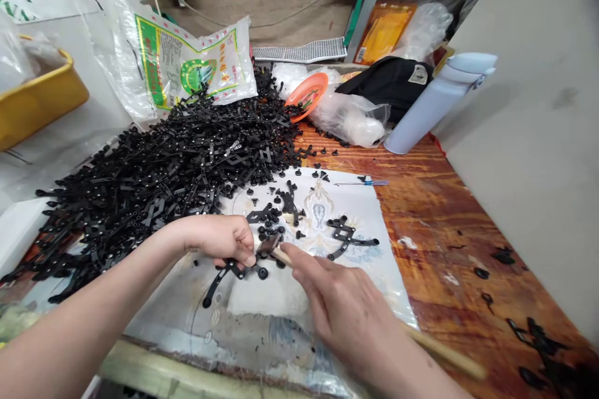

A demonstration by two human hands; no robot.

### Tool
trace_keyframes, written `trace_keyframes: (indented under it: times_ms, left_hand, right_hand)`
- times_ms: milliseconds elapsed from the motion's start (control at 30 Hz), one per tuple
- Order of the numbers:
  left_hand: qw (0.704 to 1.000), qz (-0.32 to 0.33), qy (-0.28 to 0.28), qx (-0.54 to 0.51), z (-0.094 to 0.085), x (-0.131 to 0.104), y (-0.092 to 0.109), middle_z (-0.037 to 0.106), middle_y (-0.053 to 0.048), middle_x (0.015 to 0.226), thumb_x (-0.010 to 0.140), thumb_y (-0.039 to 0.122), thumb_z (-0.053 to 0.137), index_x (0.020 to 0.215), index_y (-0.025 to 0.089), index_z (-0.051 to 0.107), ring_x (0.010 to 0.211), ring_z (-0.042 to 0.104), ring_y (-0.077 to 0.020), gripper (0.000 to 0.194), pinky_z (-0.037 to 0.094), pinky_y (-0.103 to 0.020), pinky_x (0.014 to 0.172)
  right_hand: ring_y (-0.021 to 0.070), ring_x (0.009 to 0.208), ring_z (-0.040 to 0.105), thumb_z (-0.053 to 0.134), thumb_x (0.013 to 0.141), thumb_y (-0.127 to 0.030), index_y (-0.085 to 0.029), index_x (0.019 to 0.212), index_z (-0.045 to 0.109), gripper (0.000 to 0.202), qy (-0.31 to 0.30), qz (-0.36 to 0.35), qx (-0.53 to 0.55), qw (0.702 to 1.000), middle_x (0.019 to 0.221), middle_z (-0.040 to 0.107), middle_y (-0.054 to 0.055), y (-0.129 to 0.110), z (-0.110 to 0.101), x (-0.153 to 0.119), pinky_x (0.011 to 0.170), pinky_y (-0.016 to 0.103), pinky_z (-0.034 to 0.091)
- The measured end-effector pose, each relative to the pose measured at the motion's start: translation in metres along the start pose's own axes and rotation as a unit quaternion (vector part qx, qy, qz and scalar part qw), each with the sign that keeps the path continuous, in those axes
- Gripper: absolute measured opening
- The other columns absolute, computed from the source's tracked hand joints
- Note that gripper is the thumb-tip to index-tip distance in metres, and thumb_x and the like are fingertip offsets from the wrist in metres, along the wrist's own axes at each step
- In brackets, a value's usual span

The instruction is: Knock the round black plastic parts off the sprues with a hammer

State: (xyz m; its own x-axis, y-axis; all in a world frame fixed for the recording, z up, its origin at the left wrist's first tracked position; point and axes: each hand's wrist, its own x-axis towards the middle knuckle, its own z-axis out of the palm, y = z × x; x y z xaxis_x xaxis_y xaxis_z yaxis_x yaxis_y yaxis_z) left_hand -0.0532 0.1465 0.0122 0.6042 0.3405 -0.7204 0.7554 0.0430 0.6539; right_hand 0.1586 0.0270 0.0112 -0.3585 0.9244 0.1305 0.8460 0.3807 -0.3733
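Observation:
My left hand is closed in a pinch on a black linkage piece, whose jointed arms stick out below the fingers. My right hand grips the pale wooden handle of a small hammer, with the handle's end jutting out past my wrist. The dark hammer head is right beside my left fingertips; whether it touches the piece, I cannot tell. Under the hands lies a whitish block or pad. Loose black knobs and short parts are scattered just beyond, and another linkage piece rests to the right.
A large heap of black linkage pieces covers the left and back. Behind stand a printed plastic bag, an orange dish, a black cap and a pale blue bottle. A thin blue-handled tool lies on the patterned sheet.

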Motion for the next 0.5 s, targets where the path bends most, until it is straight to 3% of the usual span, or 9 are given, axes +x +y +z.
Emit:
trace_keyframes:
  times_ms: [67, 233, 400, 500]
  left_hand:
    - [1.000, -0.004, -0.012, -0.004, -0.004, 0.002, 0.002, 0.055, 0.002, 0.048, 0.069, 0.030, 0.064, 0.054, 0.017, 0.062, 0.039, 0.039, -0.0089, 0.020, 0.031, -0.021, 0.038]
    - [0.999, -0.005, -0.041, -0.017, -0.013, 0.006, 0.004, 0.057, 0.001, 0.051, 0.065, 0.029, 0.068, 0.054, 0.016, 0.064, 0.039, 0.041, -0.0084, 0.017, 0.031, -0.020, 0.036]
    - [0.998, -0.004, -0.052, -0.028, -0.016, 0.007, 0.005, 0.056, 0.001, 0.049, 0.066, 0.031, 0.070, 0.054, 0.016, 0.065, 0.039, 0.040, -0.0078, 0.019, 0.029, -0.017, 0.034]
    - [0.998, 0.014, -0.047, -0.040, -0.016, 0.006, 0.004, 0.055, 0.002, 0.049, 0.066, 0.033, 0.072, 0.055, 0.016, 0.066, 0.042, 0.039, -0.0076, 0.021, 0.031, -0.017, 0.035]
  right_hand:
    - [0.0211, 0.059, 0.069, 0.034, 0.091, -0.018, -0.023, 0.130, 0.056, 0.045, -0.005, 0.011, 0.016, 1.000, 0.078, 0.073, 0.007, 0.002, -0.007, 0.004, 0.055, 0.032, 0.054]
    - [0.0191, 0.093, 0.069, 0.036, 0.095, -0.022, -0.025, 0.132, 0.053, 0.041, 0.064, -0.012, 0.110, 0.992, 0.114, 0.070, 0.006, 0.002, -0.027, 0.008, 0.077, 0.030, 0.056]
    - [0.0216, 0.081, 0.072, 0.035, 0.094, -0.020, -0.024, 0.131, 0.054, 0.042, 0.009, 0.003, 0.084, 0.996, 0.104, 0.073, 0.008, 0.004, -0.014, 0.006, 0.073, 0.037, 0.058]
    - [0.0208, 0.082, 0.071, 0.034, 0.095, -0.022, -0.026, 0.131, 0.053, 0.041, 0.007, 0.026, 0.105, 0.994, 0.104, 0.073, 0.006, 0.007, -0.009, 0.004, 0.075, 0.038, 0.058]
